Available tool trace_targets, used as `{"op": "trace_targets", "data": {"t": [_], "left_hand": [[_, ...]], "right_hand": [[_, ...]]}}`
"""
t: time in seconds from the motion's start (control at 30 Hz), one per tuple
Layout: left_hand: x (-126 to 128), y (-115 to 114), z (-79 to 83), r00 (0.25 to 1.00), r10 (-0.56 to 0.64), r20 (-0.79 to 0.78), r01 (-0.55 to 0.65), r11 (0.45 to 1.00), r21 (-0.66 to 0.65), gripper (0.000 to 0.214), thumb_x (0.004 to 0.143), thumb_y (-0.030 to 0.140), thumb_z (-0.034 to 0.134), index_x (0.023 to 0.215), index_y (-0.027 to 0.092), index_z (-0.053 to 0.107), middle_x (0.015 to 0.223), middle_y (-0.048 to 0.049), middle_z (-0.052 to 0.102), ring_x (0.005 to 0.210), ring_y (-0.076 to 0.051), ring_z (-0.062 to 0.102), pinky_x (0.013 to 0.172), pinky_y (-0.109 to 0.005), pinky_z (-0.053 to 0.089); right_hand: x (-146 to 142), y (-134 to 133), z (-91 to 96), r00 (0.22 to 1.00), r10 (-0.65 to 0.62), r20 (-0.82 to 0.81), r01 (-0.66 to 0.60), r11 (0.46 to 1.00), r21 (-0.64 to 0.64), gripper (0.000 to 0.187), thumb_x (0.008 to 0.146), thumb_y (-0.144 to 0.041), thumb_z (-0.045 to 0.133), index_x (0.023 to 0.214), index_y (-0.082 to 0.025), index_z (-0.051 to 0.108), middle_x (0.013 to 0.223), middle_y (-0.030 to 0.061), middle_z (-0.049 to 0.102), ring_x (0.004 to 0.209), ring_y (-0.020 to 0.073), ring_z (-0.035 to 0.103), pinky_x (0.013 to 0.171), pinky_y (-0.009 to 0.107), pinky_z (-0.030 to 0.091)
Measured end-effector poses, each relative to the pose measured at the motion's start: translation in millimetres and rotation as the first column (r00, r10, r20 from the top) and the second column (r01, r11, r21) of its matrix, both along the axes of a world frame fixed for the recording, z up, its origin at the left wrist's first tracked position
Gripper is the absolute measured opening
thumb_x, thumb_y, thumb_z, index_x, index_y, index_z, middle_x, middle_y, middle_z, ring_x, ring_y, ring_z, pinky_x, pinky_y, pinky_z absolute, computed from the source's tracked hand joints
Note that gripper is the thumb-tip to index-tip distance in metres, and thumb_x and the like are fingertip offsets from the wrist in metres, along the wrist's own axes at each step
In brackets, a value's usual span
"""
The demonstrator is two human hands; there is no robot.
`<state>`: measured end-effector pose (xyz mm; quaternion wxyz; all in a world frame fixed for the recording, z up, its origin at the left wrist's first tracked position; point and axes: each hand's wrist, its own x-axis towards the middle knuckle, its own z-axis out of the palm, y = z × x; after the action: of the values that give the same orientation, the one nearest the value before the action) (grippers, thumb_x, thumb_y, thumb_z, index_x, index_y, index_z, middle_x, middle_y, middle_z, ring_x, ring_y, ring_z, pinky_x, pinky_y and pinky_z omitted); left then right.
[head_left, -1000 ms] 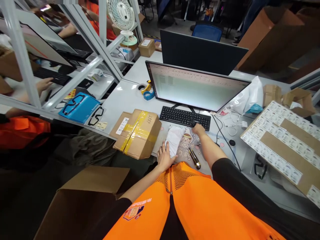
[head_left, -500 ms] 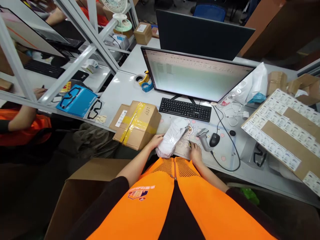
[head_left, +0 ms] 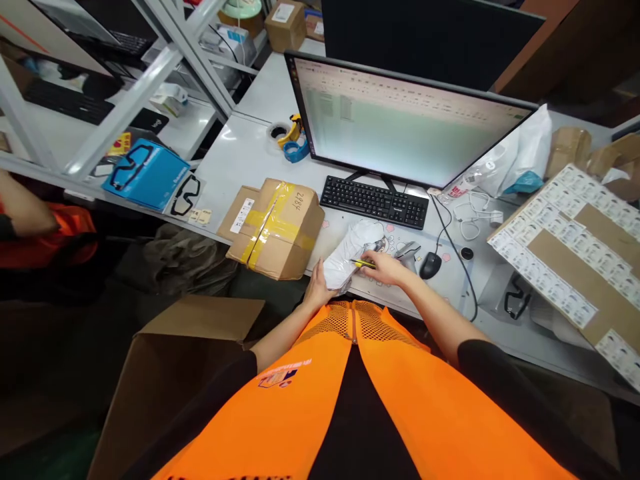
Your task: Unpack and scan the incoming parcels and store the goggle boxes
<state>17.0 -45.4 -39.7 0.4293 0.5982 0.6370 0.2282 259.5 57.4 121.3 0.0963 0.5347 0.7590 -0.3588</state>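
This looks like a parcel-handling workplace, part office and part packing room. A white desk [head_left: 250, 150] spans the middle of the frame, bearing a lit monitor [head_left: 415, 123] and a black keyboard [head_left: 375, 200]. Left of the keyboard sits a carton [head_left: 285, 227] bound in yellow tape, with tape rolls [head_left: 297, 152] behind it; at right lies cardboard [head_left: 560, 273] covered in white stickers. A large open carton [head_left: 170, 387] stands at lower left. Beyond a metal frame [head_left: 183, 53], upper left, is another workstation (its own keyboard [head_left: 67, 100] shows), with a person in orange [head_left: 60, 233] at the left edge
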Motion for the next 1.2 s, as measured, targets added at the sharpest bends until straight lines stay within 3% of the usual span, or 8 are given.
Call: {"op": "trace_targets", "data": {"t": [0.2,0.4,0.63,0.8,0.93,1.0,1.07,1.2], "left_hand": [[-42.0,32.1,-9.2,0.987,-0.112,0.115,0.109,0.994,0.032,0.111,0.079,0.015,0.084,0.172,0.014,0.025,0.172,-0.0248,0.043,0.158,-0.037,0.048,0.129,-0.051,0.042],[-42.2,36.9,-12.5,0.978,-0.053,0.202,0.053,0.999,0.005,0.102,0.079,0.010,0.078,0.170,0.017,0.034,0.168,-0.0206,0.050,0.149,-0.035,0.056,0.124,-0.053,0.048],[-44.0,39.3,-12.4,0.980,-0.055,0.191,0.055,0.998,0.007,0.099,0.078,0.006,0.074,0.169,0.015,0.036,0.167,-0.0226,0.050,0.152,-0.035,0.053,0.127,-0.051,0.045],[-47.2,40.9,-5.0,0.981,-0.094,0.168,0.090,0.995,0.034,0.095,0.080,0.011,0.076,0.167,0.017,0.040,0.166,-0.0206,0.053,0.149,-0.034,0.057,0.125,-0.048,0.047],[-52.1,41.3,4.7,0.977,-0.165,0.133,0.158,0.986,0.058,0.106,0.076,0.026,0.090,0.168,0.013,0.040,0.168,-0.0236,0.049,0.155,-0.038,0.049,0.130,-0.048,0.041],[-52.8,46.6,11.8,0.979,-0.185,0.083,0.180,0.982,0.064,0.118,0.068,0.038,0.098,0.168,0.014,0.041,0.174,-0.0230,0.040,0.163,-0.043,0.035,0.136,-0.055,0.029],[-49.5,58.6,19.6,0.984,-0.177,0.028,0.173,0.979,0.109,0.103,0.078,0.049,0.093,0.165,0.018,0.049,0.178,-0.0186,0.036,0.167,-0.044,0.026,0.139,-0.059,0.018],[-31.0,92.8,30.9,0.978,-0.208,0.008,0.205,0.969,0.136,0.060,0.098,0.042,0.073,0.151,0.015,0.064,0.165,-0.0173,0.054,0.156,-0.034,0.048,0.134,-0.048,0.032]], "right_hand": [[-74.0,36.5,2.1,0.902,0.367,0.228,-0.373,0.928,-0.020,0.041,0.095,-0.027,0.077,0.134,-0.021,0.068,0.118,0.0105,0.080,0.104,0.0269,0.074,0.083,0.028,0.049],[-114.9,30.1,-9.8,0.802,0.491,0.339,-0.554,0.825,0.115,0.035,0.113,-0.024,0.043,0.141,-0.022,0.064,0.127,0.0170,0.072,0.110,0.0296,0.071,0.087,0.036,0.050],[-105.6,18.7,-27.0,0.737,0.575,0.356,-0.654,0.740,0.159,0.040,0.111,-0.020,0.040,0.141,-0.017,0.067,0.130,0.0222,0.067,0.123,0.0335,0.060,0.104,0.043,0.043],[-8.8,35.6,-2.9,0.774,0.435,0.459,-0.544,0.829,0.131,0.041,0.109,-0.015,0.045,0.143,-0.019,0.068,0.134,0.0216,0.067,0.126,0.0350,0.059,0.107,0.044,0.041],[60.2,31.6,14.8,0.778,0.151,0.609,-0.311,0.936,0.166,0.038,0.108,-0.019,0.050,0.144,-0.018,0.062,0.133,0.0222,0.067,0.123,0.0361,0.064,0.099,0.042,0.046],[69.8,17.9,10.0,0.792,-0.012,0.611,-0.116,0.979,0.170,0.035,0.109,-0.028,0.054,0.141,-0.017,0.060,0.129,0.0224,0.070,0.113,0.0360,0.069,0.091,0.041,0.050],[63.4,0.3,-5.2,0.806,-0.157,0.570,0.084,0.985,0.153,0.038,0.109,-0.036,0.057,0.141,-0.015,0.057,0.122,0.0218,0.073,0.106,0.0359,0.072,0.088,0.041,0.051],[32.6,-30.0,-49.9,0.797,-0.420,0.435,0.383,0.907,0.173,0.042,0.110,-0.036,0.052,0.144,-0.012,0.052,0.118,0.0224,0.075,0.107,0.0369,0.074,0.090,0.041,0.053]]}}
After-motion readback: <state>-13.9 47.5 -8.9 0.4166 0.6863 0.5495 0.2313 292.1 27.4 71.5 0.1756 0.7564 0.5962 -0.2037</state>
